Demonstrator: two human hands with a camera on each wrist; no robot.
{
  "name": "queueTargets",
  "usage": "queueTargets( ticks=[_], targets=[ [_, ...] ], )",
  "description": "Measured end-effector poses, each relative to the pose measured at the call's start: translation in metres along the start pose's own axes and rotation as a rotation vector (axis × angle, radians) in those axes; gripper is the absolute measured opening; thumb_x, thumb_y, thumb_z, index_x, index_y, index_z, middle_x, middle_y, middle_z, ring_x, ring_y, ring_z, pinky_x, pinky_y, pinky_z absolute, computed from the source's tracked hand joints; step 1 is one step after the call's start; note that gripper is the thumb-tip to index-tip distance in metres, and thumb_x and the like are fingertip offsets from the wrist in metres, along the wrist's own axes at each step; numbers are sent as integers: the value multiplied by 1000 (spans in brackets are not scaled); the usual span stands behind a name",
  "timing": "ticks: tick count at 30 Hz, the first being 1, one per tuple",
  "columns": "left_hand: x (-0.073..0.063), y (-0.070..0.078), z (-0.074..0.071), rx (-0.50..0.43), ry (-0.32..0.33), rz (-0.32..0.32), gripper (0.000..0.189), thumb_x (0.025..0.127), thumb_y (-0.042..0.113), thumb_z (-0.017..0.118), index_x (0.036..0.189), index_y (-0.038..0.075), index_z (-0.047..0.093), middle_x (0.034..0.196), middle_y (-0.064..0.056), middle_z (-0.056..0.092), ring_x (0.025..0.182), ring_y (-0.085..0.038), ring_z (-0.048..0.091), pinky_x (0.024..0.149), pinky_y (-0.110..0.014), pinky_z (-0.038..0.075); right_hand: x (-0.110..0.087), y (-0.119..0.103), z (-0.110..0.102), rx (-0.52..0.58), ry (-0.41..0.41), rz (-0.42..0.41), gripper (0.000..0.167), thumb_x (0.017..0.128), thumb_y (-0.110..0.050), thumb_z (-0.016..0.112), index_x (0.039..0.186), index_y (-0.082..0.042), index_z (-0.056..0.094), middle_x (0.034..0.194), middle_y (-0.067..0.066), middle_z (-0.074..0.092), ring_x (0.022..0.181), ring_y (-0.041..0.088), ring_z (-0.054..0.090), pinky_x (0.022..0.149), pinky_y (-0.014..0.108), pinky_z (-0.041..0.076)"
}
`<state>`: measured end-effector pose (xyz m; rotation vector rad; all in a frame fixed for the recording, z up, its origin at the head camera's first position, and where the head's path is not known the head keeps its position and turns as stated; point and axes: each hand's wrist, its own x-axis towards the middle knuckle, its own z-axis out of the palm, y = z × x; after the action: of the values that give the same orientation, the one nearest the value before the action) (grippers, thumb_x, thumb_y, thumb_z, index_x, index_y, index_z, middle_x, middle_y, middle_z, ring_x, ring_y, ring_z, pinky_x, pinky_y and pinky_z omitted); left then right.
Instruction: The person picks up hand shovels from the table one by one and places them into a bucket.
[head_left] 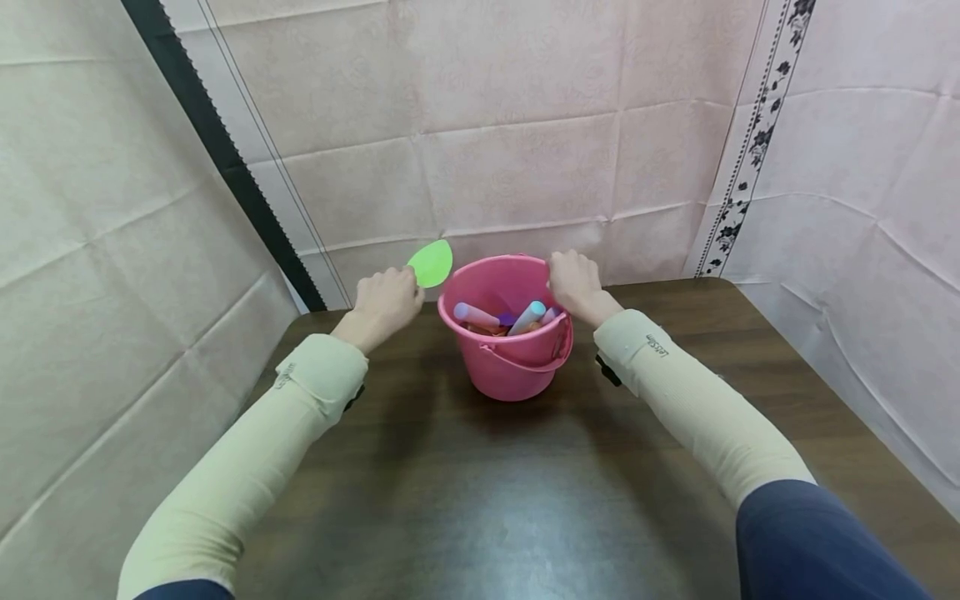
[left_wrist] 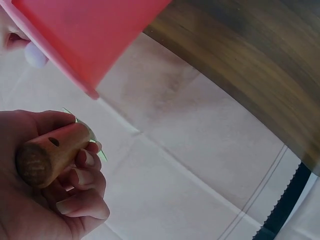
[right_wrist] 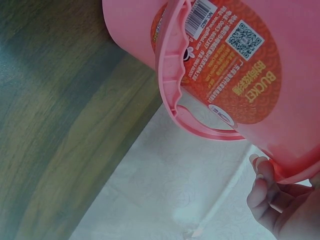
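Observation:
My left hand [head_left: 385, 302] grips a short round wooden handle [left_wrist: 55, 155] with a small hole in its side. A flat, bright green leaf-shaped blade [head_left: 431, 264] sticks out beyond the fingers, just left of a pink bucket [head_left: 504, 379]. Most of this blade is hidden behind the handle in the left wrist view. On the bucket's far right rim, my right hand [head_left: 576, 283] has its fingers hooked over the edge, holding it. Inside lie a pink rod with a lilac end [head_left: 476, 316], a light blue rod [head_left: 528, 317] and other pieces, partly hidden by the wall.
The bucket's pink handle [right_wrist: 172, 90] hangs down on its near right side, beside a red label [right_wrist: 235, 65]. A dark wooden table [head_left: 465, 500] lies below, with pale cloth [head_left: 517, 167] hanging behind it and at both sides.

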<state>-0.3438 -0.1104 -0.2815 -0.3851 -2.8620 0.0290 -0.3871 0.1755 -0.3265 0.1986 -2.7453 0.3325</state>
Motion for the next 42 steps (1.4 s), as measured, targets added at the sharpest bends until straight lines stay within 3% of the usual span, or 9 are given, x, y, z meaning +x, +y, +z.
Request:
queueTargets(
  ticks=[11,18,42],
  targets=[
    [7,21,0,0,-7,42,26,96,28,48,90,4,57,81,-12,61,75,-31,63,67,-49,51,-1,1,2,18,6,1,16,90,-9,53,92,-1,67,79,14,66,68,26,62,62,43,54],
    [11,34,-2,7,-14,72,26,95,28,48,95,4,58,90,-14,64,85,-35,66,72,-52,52,-2,-1,1,1,4,3,16,89,-8,54,93,-1,68,83,15,68,73,29,66,65,46,55],
    [21,76,-4,30,-70,137,20,92,26,51,82,11,60,91,-10,66,86,-30,66,75,-49,53,-2,0,0,8,-2,16,14,89,-9,54,89,-2,67,80,14,67,70,27,64,63,42,54]
  ],
)
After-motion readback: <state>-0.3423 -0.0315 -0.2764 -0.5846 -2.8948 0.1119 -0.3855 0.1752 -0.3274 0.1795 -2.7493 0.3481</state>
